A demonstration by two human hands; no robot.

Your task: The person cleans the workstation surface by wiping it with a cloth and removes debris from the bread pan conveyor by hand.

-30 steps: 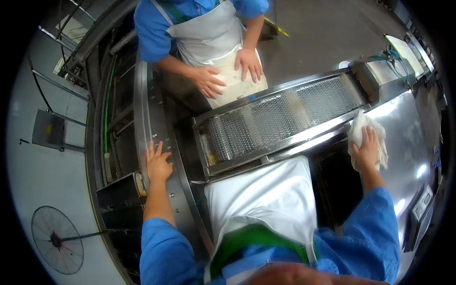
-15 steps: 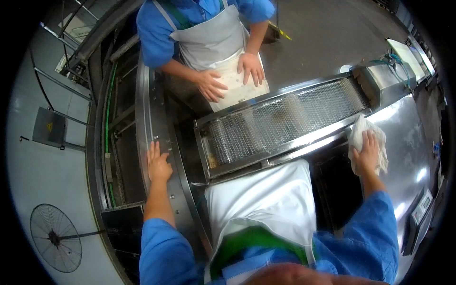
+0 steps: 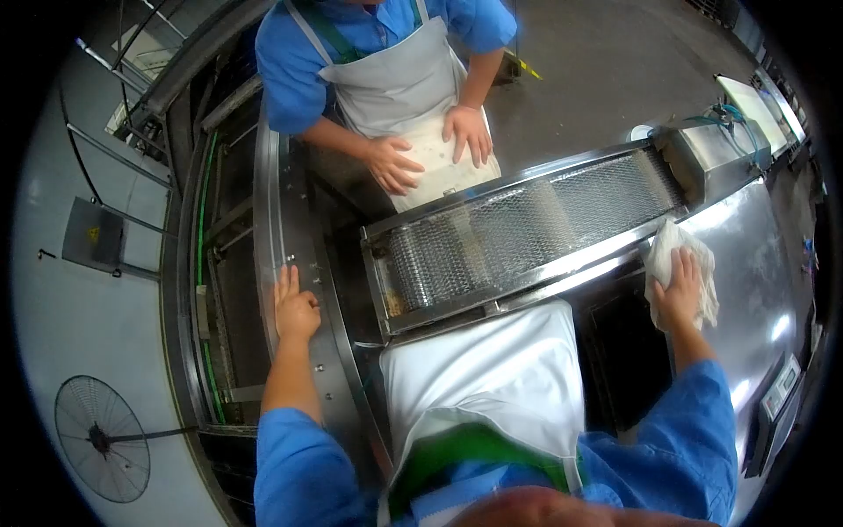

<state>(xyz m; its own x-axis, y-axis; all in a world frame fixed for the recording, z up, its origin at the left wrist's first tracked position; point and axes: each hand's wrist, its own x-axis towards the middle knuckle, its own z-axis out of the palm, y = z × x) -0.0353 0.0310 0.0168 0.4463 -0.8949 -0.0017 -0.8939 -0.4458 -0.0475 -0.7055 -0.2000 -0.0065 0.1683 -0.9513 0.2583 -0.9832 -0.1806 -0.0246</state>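
My left hand (image 3: 297,307) lies on the metal side rail (image 3: 309,369) of the large machine at the left. Its index and middle fingers stretch forward, and it holds nothing. On the right, my right hand (image 3: 680,294) presses over a crumpled white cloth (image 3: 701,255), which rests on the steel table (image 3: 746,272) close to the conveyor's edge. Between my arms and across from me runs a slanted mesh conveyor (image 3: 518,224) in a metal frame. My white apron (image 3: 483,360) reaches up to its near side.
Opposite me stands a co-worker in a white apron (image 3: 399,75), both hands resting on it. A digital scale (image 3: 777,395) is on the table at the right. At far left are a caged fan (image 3: 101,439) and a grey electrical box (image 3: 93,235).
Inside the left machine, a dark panel has shifted toward me and a light bar now shows. The view has moved slightly. Both hands stay almost where they were.
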